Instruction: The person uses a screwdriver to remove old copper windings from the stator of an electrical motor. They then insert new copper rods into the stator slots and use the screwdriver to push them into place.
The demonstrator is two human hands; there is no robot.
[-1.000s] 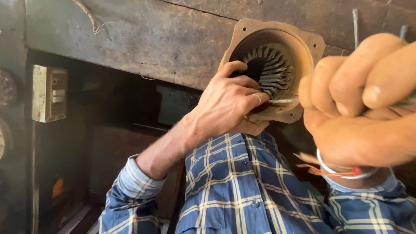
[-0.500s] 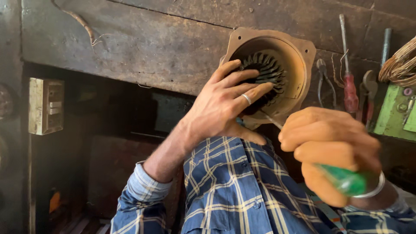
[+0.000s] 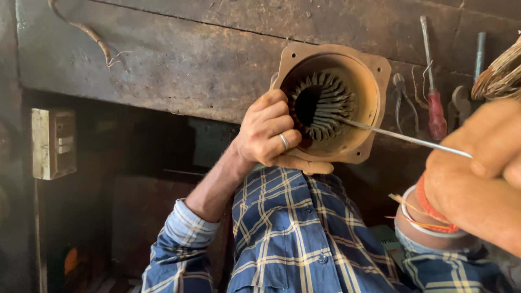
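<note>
head view looks at a dark, worn wooden wall, with much of it hard to read: the recess at lower left is in deep shadow, and only a pale switch box (image 3: 53, 142) on its left side stands out. a twisted cord (image 3: 89, 35) hangs along the plank (image 3: 163, 59) above it.

left hand (image 3: 269, 133) comes up from a blue checked sleeve (image 3: 182, 239). its fingers (image 3: 277, 127) are curled together and clamped on the left rim of a rusty motor housing (image 3: 334, 103), thumb under the lower edge, a ring on one finger. the hand covers the housing's lower left corner. the housing is held up against the wall, its open round mouth facing the camera, a ring of slotted stator teeth (image 3: 323, 106) showing inside around a dark centre.

a thin metal rod (image 3: 404, 139) runs with its long axis nearly level, tipped slightly up at the left, its point inside the housing among the teeth, its other end going into the right hand (image 3: 477, 173). that hand is very close to the camera, blurred and cut off by the right edge; its fingers are closed around the rod's end, whose handle cannot be seen. bangles and threads sit on the wrist.

behind it, pliers (image 3: 401, 103) and a red-handled screwdriver (image 3: 434, 97) hang on the wall, and a bundle of copper wire (image 3: 502, 73) is cut off at the upper right corner.
</note>
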